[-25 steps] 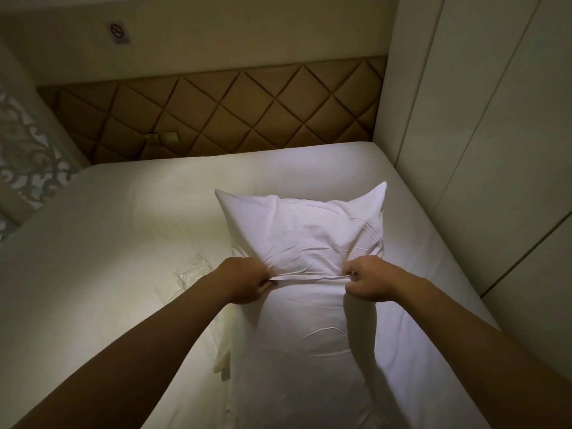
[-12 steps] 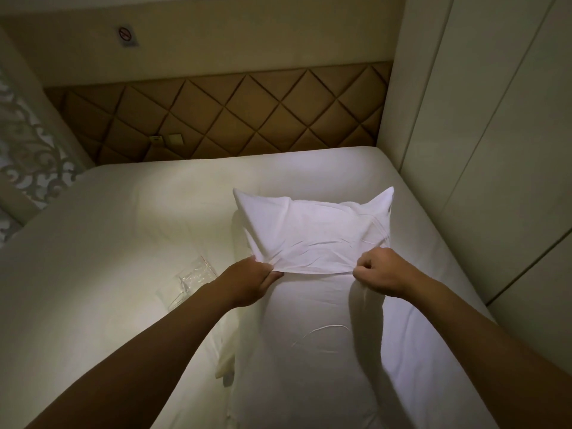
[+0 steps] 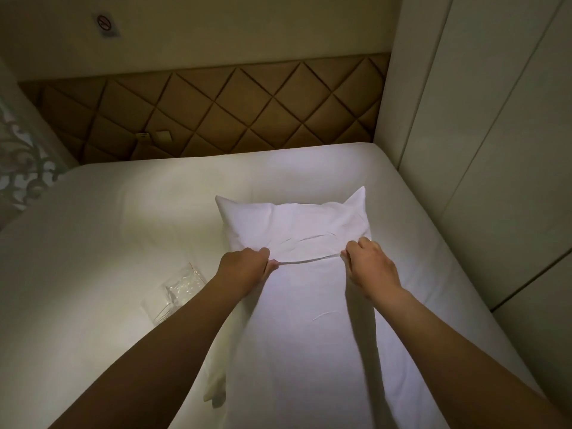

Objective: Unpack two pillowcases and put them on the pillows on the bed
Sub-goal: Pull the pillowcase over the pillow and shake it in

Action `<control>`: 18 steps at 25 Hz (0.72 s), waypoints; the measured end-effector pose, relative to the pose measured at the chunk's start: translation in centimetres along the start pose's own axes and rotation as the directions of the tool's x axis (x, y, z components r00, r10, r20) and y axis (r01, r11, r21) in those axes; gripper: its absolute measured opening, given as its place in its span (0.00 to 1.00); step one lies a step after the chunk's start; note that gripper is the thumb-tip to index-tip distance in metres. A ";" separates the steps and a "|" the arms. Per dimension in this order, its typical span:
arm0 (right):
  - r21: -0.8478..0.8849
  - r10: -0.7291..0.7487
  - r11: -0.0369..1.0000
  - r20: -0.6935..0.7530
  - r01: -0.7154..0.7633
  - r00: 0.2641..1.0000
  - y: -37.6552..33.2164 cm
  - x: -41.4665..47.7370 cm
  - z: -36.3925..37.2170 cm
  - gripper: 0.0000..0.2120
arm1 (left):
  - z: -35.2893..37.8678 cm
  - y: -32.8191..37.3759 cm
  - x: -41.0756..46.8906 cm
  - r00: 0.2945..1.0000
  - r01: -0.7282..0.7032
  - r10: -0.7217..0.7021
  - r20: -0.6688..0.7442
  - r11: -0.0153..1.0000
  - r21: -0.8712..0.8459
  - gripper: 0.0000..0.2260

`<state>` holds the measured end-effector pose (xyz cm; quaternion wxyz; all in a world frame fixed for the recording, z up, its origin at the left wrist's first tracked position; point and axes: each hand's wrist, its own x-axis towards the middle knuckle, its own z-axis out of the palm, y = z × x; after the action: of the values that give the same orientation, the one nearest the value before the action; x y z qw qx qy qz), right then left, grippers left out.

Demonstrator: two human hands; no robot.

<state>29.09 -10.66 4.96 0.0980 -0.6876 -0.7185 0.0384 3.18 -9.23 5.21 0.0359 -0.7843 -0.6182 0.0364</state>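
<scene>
Head view. Left fingers (image 3: 263,257) are curling tight and pinching the pillowcase (image 3: 297,224) hem at its left end. Right fingers (image 3: 356,249) are curling likewise, gripping the hem's right end. Hem is stretching taut between the two fists.

Left hand (image 3: 244,269) is sitting at 9 o'clock of the hem, right hand (image 3: 373,269) at 3 o'clock. Both forearms are reaching in from 6 o'clock.

Pillowcase is covering only the far end of the pillow (image 3: 303,329), its two corners poking toward 12 o'clock. Bare pillow is lying lengthwise from the hem back toward 6 o'clock, resting on the bed (image 3: 108,230), right of centre.

Clear plastic wrapper (image 3: 179,292) is lying flat on the sheet at 8 o'clock of the left hand, near but apart. Quilted brown headboard (image 3: 216,113) is running along 12 o'clock. Pale panelled wall (image 3: 495,150) is standing at 3 o'clock.
</scene>
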 end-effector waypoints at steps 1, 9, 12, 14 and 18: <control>0.051 0.025 0.998 0.018 -0.026 1.000 0.1 0.9 0.5 0.10 | 0.9 0.2 0.9 0.999 0.036 -0.035 -0.040 0.999 0.007 0.14; 0.014 0.025 0.999 0.444 -0.035 0.895 -0.3 3.4 13.5 0.30 | 14.2 6.1 3.7 0.966 0.140 -0.079 0.246 0.961 -0.239 0.30; -0.014 0.055 0.998 0.458 -0.055 0.887 0.5 5.3 18.7 0.32 | 19.3 5.8 5.8 0.978 0.168 -0.134 0.162 0.960 -0.223 0.30; -0.031 0.062 0.998 0.468 -0.053 0.882 0.9 6.1 22.2 0.33 | 22.5 5.9 7.0 0.972 0.193 -0.153 0.178 0.953 -0.234 0.30; -0.088 0.115 0.992 0.393 -0.087 0.912 1.0 7.6 28.0 0.37 | 28.3 5.9 9.6 0.972 0.199 -0.174 0.155 0.967 -0.158 0.34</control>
<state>24.36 -0.83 -21.91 -0.0756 -0.7045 -0.6878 0.1577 8.20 -0.98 -23.62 -0.0721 -0.7183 -0.6912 0.0341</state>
